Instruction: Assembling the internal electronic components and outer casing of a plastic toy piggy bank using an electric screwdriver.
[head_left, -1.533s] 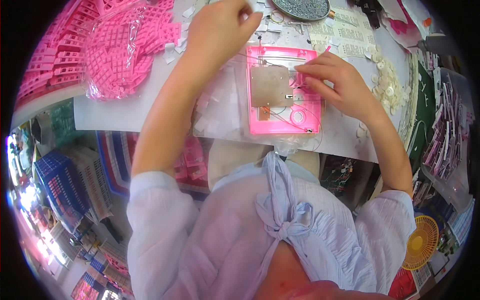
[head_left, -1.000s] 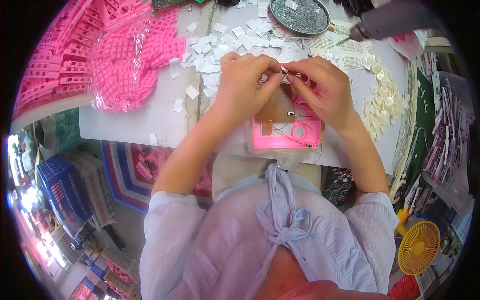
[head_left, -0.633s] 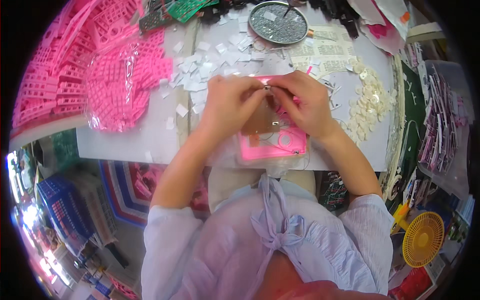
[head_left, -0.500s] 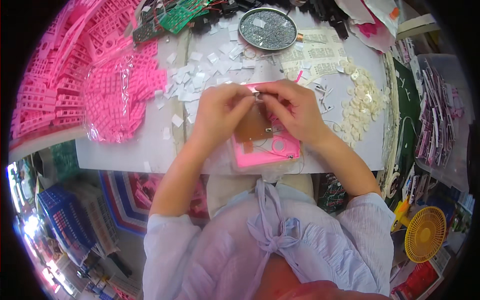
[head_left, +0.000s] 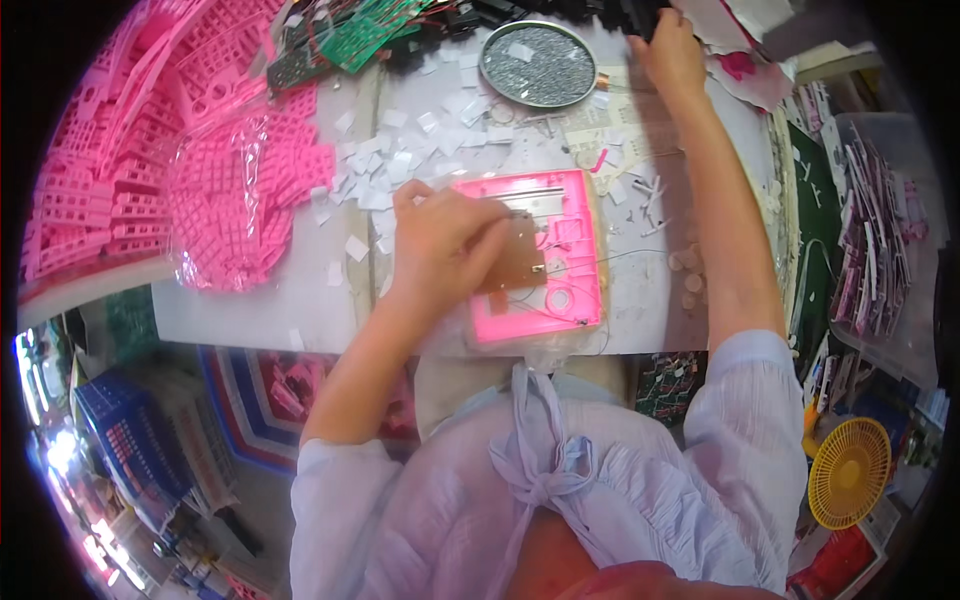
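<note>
A pink plastic casing (head_left: 586, 300) lies open-side up in front of me, with a brown circuit board (head_left: 520, 262) and thin wires inside it. My left hand (head_left: 447, 238) rests over the casing's left side, its fingers and thumb closed at the board's upper left edge. Stretched out to the far right, my right hand (head_left: 676, 55) has its fingers round a black plastic part (head_left: 642, 18) at the edge of a dark heap. Its exact shape is hard to make out.
A round tin of small grey metal bits (head_left: 538, 64) stands at the back. White square pieces (head_left: 400, 160) are scattered left of it. Pink lattice parts (head_left: 235, 190) fill the left; green circuit boards (head_left: 365, 35) lie behind. Small white sticks (head_left: 648, 195) lie right of the casing.
My right hand has left the casing and moved far right to the black parts. The casing's upper part is now uncovered. My left hand stays at the board, shifted slightly left.
</note>
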